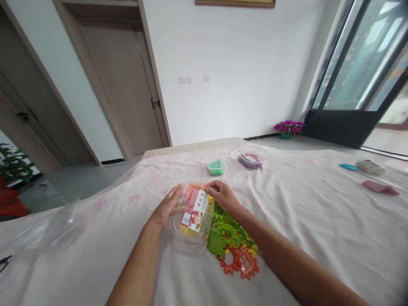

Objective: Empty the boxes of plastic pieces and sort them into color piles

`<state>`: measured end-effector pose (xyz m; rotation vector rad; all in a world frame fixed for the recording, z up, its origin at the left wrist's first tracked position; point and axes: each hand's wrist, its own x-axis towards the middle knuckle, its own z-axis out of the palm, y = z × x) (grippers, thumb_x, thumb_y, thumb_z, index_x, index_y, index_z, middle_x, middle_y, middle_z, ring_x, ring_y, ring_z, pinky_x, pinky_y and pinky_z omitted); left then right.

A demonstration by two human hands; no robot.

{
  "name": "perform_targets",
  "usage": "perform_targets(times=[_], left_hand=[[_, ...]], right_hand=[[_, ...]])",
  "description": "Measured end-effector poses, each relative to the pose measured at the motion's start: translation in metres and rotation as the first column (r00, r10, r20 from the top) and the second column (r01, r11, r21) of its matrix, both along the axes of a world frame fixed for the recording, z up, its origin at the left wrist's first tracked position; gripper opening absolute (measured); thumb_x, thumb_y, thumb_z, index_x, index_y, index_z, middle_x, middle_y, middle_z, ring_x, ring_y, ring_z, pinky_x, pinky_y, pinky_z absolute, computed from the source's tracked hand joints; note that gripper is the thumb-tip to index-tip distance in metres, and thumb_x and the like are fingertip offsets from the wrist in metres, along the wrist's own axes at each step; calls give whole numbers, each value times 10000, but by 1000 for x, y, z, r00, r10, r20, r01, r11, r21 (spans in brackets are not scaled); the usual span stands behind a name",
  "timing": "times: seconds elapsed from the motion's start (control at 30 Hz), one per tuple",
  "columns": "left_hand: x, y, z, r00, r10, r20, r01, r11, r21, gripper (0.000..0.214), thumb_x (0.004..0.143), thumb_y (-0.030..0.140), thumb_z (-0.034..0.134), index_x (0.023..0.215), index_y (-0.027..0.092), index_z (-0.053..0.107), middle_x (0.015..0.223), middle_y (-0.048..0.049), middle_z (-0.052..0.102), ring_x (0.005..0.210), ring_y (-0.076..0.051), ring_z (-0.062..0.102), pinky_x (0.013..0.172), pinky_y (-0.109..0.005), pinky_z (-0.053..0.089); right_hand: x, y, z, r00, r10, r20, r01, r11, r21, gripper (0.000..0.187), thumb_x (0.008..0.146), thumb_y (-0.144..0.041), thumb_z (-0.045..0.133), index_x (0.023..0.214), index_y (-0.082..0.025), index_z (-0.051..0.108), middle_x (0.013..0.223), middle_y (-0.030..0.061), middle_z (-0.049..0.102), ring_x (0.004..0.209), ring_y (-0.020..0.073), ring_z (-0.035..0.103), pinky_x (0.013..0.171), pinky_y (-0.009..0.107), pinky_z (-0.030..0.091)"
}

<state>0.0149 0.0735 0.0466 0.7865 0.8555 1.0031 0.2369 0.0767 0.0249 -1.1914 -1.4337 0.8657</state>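
A transparent plastic lid (196, 208) with a red and white label is tilted up towards me. My left hand (168, 207) grips its left side. At its upper right edge, the fingers of my right hand (222, 195) are closed on the rim. Yellow pieces show through the plastic below the label, and a transparent tub (186, 247) sits under the lid, partly hidden. Just to the right lies a pile of green interlocking toy pieces (223, 233), some yellow ones among them. Orange pieces (245, 261) lie at the pile's near end.
Farther back stand an uncovered tub of mint-green pieces (216, 167) and a lidded tub of purple pieces (250, 160). Transparent plastic (51, 227) lies at left, near black handles (4, 262). At right are a blue item (348, 167), a white packet (370, 166) and a pink cloth (380, 187).
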Motion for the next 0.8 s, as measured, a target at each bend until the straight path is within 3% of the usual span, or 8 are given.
perform_targets(times=[0.1,0.2,0.33,0.4,0.47,0.57,0.67,0.8], left_hand=[[-6,-2,4,984,22,-179,-10,998,69,583,702,341,809,1241,258,602,1136,-90,700,821,-197,704,649,-260,541],[-9,0,-1,980,34,-197,-23,998,60,509,698,343,803,1166,244,631,1051,-79,718,761,-171,684,598,-221,509],[-3,3,-3,949,224,-221,-214,974,68,456,718,340,773,1131,228,617,966,-58,698,713,-144,658,560,-197,474],[3,3,0,914,340,-222,-326,940,98,436,745,345,745,1137,222,601,982,-56,675,718,-140,650,559,-202,472],[10,1,2,879,435,-195,-416,900,130,418,770,349,716,1146,222,583,1005,-52,656,732,-139,645,577,-213,481],[13,1,1,846,517,-134,-496,853,159,393,793,368,685,1142,231,567,1034,-44,635,771,-144,642,619,-228,500],[3,8,-7,825,551,-125,-541,834,104,373,812,393,658,1136,238,556,1030,-42,612,759,-129,636,627,-221,500],[-24,26,-20,789,589,-177,-598,801,2,340,838,410,610,1105,207,553,937,-37,592,633,-99,616,574,-216,482]], right_hand=[[0,-2,5,990,-48,-133,43,998,-40,310,786,-491,618,805,-190,546,594,-58,531,416,78,446,390,208,353],[3,-3,8,977,-151,-149,152,988,-8,293,785,-473,616,829,-200,520,579,-73,507,389,76,454,365,202,350],[1,-8,14,964,-214,-157,221,975,31,362,789,-471,608,1003,-215,467,681,-85,516,377,89,524,336,203,381],[-5,-13,17,968,-170,-184,175,985,11,441,780,-493,628,1069,-226,430,771,-73,533,416,100,579,358,216,445],[-13,-20,20,981,-31,-193,24,999,-41,460,788,-528,630,1076,-228,433,809,-56,544,475,119,627,398,234,498],[-22,-30,22,979,167,-114,-178,980,-89,399,838,-563,583,1000,-206,508,794,-26,568,515,124,638,422,228,502],[-21,-31,24,989,148,-14,-148,988,-49,413,860,-569,562,1060,-207,570,870,13,611,545,116,628,406,203,457],[-5,-21,28,997,60,-50,-62,997,-50,485,895,-590,459,1126,-194,616,943,61,648,590,134,631,397,207,410]])
